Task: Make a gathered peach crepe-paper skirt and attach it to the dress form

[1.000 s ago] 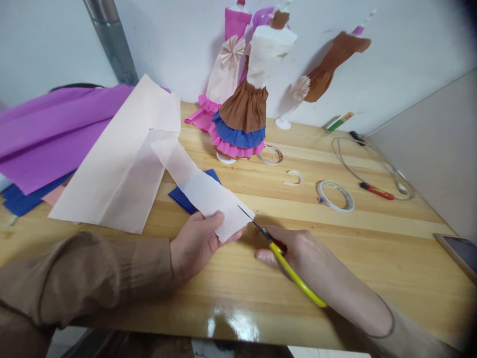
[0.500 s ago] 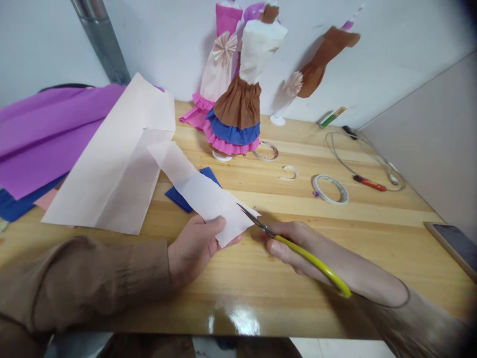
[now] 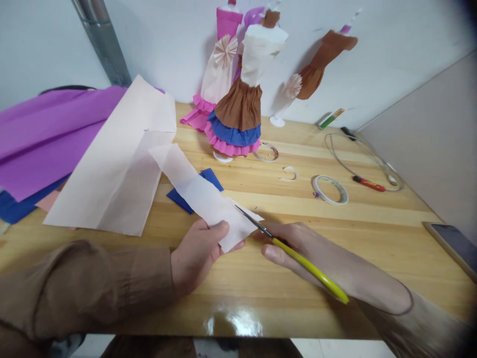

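Head view: left hand (image 3: 194,253) pinches the strip (image 3: 203,196), right hand (image 3: 301,238) grips the scissors (image 3: 291,253), whose blades have slid further in, cutting it.

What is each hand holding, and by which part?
The left hand pinches the paper strip at its near end; the right hand holds the scissors by their yellow handles.
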`<state>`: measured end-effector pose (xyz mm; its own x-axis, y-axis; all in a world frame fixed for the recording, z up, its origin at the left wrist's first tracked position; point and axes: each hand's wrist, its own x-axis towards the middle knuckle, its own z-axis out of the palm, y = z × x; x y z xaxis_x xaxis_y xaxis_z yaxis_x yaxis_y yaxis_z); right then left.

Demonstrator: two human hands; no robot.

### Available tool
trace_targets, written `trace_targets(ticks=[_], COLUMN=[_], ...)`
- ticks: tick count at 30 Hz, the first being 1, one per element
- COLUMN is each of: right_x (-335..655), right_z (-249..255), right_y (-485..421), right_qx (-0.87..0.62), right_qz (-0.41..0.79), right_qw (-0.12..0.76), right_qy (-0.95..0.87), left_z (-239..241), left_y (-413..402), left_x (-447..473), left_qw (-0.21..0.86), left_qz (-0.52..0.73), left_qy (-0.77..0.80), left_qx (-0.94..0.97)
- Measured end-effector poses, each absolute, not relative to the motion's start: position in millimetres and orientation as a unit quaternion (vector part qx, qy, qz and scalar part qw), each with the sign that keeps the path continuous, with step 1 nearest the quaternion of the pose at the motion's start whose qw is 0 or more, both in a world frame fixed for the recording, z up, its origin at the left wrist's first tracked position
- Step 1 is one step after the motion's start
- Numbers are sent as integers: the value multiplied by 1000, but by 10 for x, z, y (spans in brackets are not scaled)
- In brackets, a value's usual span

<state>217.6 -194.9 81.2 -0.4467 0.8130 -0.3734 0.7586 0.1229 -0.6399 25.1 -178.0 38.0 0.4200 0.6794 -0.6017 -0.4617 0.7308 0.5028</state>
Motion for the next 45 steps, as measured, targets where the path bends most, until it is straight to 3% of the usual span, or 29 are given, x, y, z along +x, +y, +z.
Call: trace_targets(ticks=[18, 27, 37, 45], right_x=[2144, 2125, 2323, 2209], right_z=[799, 814, 648, 853], right_y=[-1973, -1967, -2128, -2008], right_qx=[-528, -516, -566, -531], right_qz=[408, 467, 527, 559], right_qw=[35, 78, 53, 42], right_qy=[-744, -714, -632, -635], left_z=[376, 374, 345, 356], left_y=[-1826, -1828, -1782, -1797], left_x=[249, 227, 219, 226], left_qw=[837, 840, 845, 846], left_qz=[319, 298, 338, 315], left_qy=[424, 427, 402, 417], left_qx=[133, 152, 99, 112])
